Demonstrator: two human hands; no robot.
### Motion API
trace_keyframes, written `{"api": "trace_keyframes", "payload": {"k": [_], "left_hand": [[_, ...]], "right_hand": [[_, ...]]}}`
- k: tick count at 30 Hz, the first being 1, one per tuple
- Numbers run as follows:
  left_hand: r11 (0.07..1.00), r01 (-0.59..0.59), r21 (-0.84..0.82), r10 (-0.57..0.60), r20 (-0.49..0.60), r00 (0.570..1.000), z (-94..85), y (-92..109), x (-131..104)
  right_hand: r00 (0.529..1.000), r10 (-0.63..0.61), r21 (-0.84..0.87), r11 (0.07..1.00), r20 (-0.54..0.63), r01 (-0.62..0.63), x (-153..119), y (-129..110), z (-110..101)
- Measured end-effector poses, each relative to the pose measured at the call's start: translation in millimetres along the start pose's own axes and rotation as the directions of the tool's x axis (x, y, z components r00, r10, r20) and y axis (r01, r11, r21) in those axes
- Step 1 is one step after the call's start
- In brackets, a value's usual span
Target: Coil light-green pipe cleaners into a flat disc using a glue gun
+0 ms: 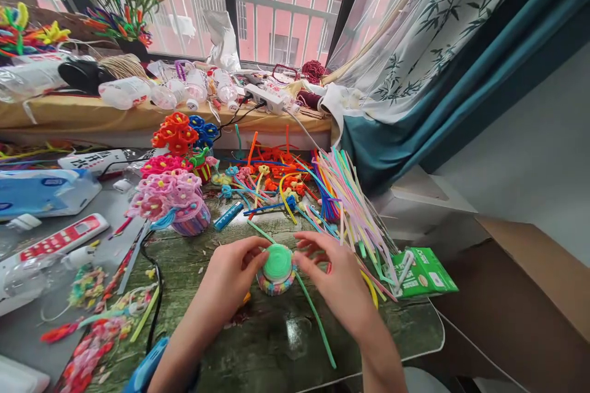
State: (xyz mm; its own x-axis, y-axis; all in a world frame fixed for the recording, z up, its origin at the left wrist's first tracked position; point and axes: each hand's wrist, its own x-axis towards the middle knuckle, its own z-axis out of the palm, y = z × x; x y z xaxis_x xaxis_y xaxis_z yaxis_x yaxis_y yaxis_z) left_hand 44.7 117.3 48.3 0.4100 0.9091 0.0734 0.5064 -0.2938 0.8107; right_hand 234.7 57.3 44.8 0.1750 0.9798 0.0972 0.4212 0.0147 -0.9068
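Between my two hands stands a small round pot (275, 287) with a multicoloured fuzzy wall, its upper side covered by a light-green coiled disc (278, 263). My left hand (234, 267) grips it at the left edge with bent thumb and forefinger. On the opposite side, my right hand (335, 271) has thumb and forefinger closed at the disc's right edge, the other fingers curled loosely. A long green pipe cleaner (318, 319) runs from beside the pot toward the table's front edge; another green length (260, 230) shows behind the pot.
Pots of pipe-cleaner flowers (170, 193) stand at left. Loose pipe cleaners (350, 196) lie at right, near a green packet (426, 271). A blue lighter-like piece (229, 216) lies behind the pot. Plastic bottles (124, 92) line the sill; a black cable (159, 282) crosses the left side.
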Motion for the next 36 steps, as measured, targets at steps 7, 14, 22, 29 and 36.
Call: {"api": "trace_keyframes", "payload": {"k": [7,14,22,29,36], "left_hand": [[0.981,-0.025,0.191,0.036,-0.055,0.998,8.0,2,-7],[0.759,-0.345,0.553,0.505,-0.165,0.847,15.1,-5,-24],[0.521,-0.562,0.642,0.660,0.114,0.743,25.8,-24,-38],[0.444,-0.552,0.706,0.685,0.129,0.717,30.2,-25,-39],[0.439,-0.551,0.710,0.631,0.193,0.751,29.2,-25,-40]], "right_hand": [[0.994,-0.091,0.026,0.995,-0.053,0.093,-24,25,28],[0.970,-0.112,0.028,0.992,-0.216,0.121,-36,40,46],[0.946,-0.212,-0.070,0.977,-0.244,0.201,-41,56,54],[0.974,-0.132,0.038,0.989,-0.182,0.141,-43,65,57],[0.986,-0.142,0.118,0.982,-0.085,0.151,-33,67,50]]}}
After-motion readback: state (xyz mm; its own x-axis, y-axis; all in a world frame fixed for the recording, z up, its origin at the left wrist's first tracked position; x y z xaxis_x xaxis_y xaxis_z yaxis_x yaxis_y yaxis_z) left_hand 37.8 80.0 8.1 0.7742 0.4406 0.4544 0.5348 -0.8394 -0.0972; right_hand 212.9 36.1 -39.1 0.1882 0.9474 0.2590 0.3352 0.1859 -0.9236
